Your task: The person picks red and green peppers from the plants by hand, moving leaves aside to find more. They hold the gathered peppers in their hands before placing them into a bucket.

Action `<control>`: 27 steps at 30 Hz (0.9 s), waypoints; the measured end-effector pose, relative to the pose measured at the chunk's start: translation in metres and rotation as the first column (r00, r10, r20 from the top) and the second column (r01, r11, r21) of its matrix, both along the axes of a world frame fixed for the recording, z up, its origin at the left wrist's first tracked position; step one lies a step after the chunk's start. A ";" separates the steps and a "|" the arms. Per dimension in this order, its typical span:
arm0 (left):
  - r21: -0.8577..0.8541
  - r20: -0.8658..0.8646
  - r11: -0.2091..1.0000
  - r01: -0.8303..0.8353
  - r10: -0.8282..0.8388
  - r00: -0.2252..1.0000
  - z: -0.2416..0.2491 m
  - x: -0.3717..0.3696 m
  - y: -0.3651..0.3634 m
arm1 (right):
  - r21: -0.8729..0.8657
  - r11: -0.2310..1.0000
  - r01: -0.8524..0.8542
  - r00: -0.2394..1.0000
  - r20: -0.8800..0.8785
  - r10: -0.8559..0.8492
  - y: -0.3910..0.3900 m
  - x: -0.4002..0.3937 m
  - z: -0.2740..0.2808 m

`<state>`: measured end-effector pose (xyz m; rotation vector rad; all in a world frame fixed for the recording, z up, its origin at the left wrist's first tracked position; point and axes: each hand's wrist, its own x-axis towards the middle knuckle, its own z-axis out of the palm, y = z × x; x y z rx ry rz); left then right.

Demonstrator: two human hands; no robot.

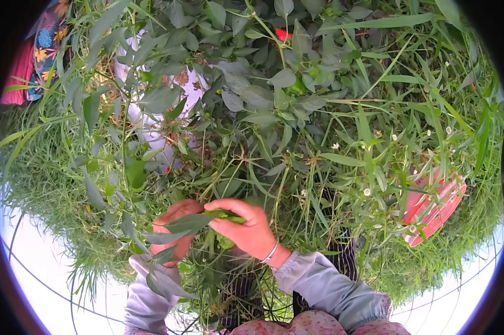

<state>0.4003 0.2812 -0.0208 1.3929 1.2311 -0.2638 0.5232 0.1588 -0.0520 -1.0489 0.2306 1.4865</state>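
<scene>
Low among the pepper plants, my right hand point(245, 228) is closed on a green pepper point(227, 216), thumb and fingers on either side of it. A silver bracelet circles that wrist. My left hand point(176, 245) is curled just to the left, its fingertips close to the pepper. Broad leaves point(190, 223) cross in front of the left hand, so what it grips is hidden. Higher up in the foliage, a red pepper point(283, 34) and another green pepper point(297, 86) show between the leaves.
A red, pale-edged plastic container point(439, 209) lies tilted in the grass at right. White sheeting or cloth point(157, 120) shows behind the stems at left. Floral and pink fabric point(42, 56) is at upper left. Dense weeds and grass surround the plants.
</scene>
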 end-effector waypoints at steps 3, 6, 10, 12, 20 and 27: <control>-0.235 0.074 0.970 -0.064 0.083 0.994 0.004 -0.008 0.009 | -0.054 0.997 -0.049 0.985 -0.165 0.039 0.000 0.002 -0.003; -0.195 0.002 0.981 -0.004 0.005 1.000 0.003 -0.026 -0.003 | 0.000 0.991 -0.131 0.977 -0.167 0.129 0.001 0.002 -0.005; -0.226 -0.031 0.973 -0.052 0.046 0.998 -0.012 -0.061 -0.009 | 0.009 0.992 -0.123 0.987 -0.100 0.123 0.000 -0.013 -0.008; -0.346 0.083 0.898 -0.270 0.316 0.945 -0.013 -0.052 -0.016 | 0.011 0.994 -0.109 0.990 -0.090 0.110 -0.001 -0.013 -0.008; -0.225 0.133 0.974 -0.009 0.040 0.990 -0.003 -0.005 0.009 | 0.023 0.997 -0.073 0.996 0.046 0.071 0.000 -0.009 0.006; -0.365 -0.005 0.929 -0.058 0.060 0.998 -0.010 0.008 0.022 | 0.076 0.997 0.017 0.959 0.280 -0.038 -0.004 -0.003 0.003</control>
